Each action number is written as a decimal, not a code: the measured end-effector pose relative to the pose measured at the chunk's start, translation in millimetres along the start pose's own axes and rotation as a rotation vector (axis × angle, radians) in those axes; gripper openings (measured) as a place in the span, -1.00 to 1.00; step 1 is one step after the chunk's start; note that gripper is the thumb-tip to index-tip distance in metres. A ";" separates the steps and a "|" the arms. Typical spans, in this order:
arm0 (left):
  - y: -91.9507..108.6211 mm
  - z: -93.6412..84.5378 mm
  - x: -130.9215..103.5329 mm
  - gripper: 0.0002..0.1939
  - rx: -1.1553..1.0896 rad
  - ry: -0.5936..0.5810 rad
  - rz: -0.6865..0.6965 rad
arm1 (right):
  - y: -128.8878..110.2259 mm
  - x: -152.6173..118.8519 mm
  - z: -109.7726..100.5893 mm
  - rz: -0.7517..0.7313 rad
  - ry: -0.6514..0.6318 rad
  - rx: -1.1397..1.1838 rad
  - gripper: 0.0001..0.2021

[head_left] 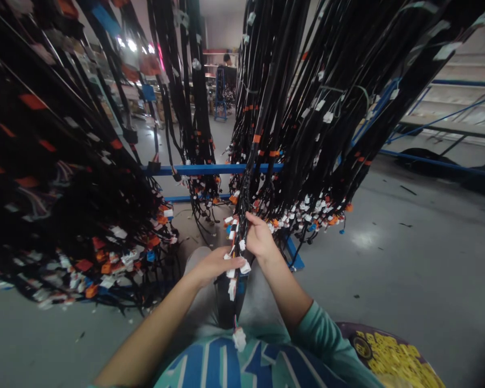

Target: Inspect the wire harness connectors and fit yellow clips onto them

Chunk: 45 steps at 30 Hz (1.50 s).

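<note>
A black wire harness (247, 188) hangs in front of me, its lower end bunched with white connectors (231, 288). My left hand (220, 264) is closed around that lower end, thumb lying across the wires near a white connector. Slightly higher, my right hand (259, 237) grips the same harness from the right side, with its fingers partly hidden behind the wires. One white connector (239, 339) dangles on thin coloured wires below both hands, close to my shirt.
Thick bundles of black harnesses (315, 134) hang to the right, and more harnesses (64, 161) hang at left. A blue frame bar (210, 169) runs behind the held harness. A round container with yellow pieces (392, 353) is at lower right. Shelves (464, 118) stand farther right.
</note>
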<state>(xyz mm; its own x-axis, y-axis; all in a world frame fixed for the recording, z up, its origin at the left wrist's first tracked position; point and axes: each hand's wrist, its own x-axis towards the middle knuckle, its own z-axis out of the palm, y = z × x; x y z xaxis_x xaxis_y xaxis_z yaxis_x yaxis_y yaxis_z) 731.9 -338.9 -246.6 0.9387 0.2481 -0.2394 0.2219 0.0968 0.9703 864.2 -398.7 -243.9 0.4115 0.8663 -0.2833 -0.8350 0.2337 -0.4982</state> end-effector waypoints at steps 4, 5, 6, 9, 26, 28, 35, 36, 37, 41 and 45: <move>-10.2 10.3 8.4 -0.82 -0.113 0.151 -0.068 | 3.8 1.1 0.6 -0.047 0.044 -0.023 -0.76; -11.5 10.4 10.1 -0.87 -0.147 0.162 -0.087 | 5.0 1.4 0.4 -0.055 0.052 -0.023 -0.77; -12.5 9.3 11.6 -0.91 -0.189 0.150 -0.107 | 6.2 1.5 0.1 -0.056 0.055 -0.019 -0.78; -15.9 1.2 14.8 -0.91 -0.406 -0.004 -0.192 | 9.8 -0.2 -1.1 -0.024 0.041 -0.004 -0.74; -12.7 -53.5 0.0 -0.66 -0.968 -0.085 -0.215 | 51.6 -0.2 -90.8 0.169 0.258 0.058 -0.76; -12.6 -57.3 -3.1 -0.65 -0.982 -0.093 -0.199 | 56.1 -0.7 -102.4 0.177 0.313 0.060 -0.79; -20.5 -67.2 -3.5 -0.70 -1.008 -0.138 -0.119 | 70.7 -2.2 -129.9 0.200 0.372 0.036 -0.91; -21.1 -68.1 -3.5 -0.70 -1.003 -0.147 -0.120 | 74.1 -2.8 -133.4 0.205 0.380 0.021 -0.91; -21.4 -68.9 -3.6 -0.71 -0.997 -0.156 -0.122 | 77.9 -3.6 -136.7 0.211 0.389 0.002 -0.92; -20.5 -68.9 -6.8 -0.73 -0.969 -0.156 -0.088 | 95.8 -8.2 -146.0 0.210 0.397 -0.113 -0.91; -18.4 -66.0 -13.1 -0.68 -0.909 -0.126 -0.078 | 106.1 -10.9 -147.9 0.184 0.368 -0.213 -0.82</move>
<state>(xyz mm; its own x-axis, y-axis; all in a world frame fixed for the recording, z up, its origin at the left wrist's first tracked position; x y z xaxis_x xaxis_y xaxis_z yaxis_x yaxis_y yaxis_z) 698.1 -280.3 -263.7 0.9633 0.1075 -0.2461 0.0432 0.8423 0.5372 825.1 -448.7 -414.9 0.3979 0.6614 -0.6358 -0.8284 -0.0387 -0.5587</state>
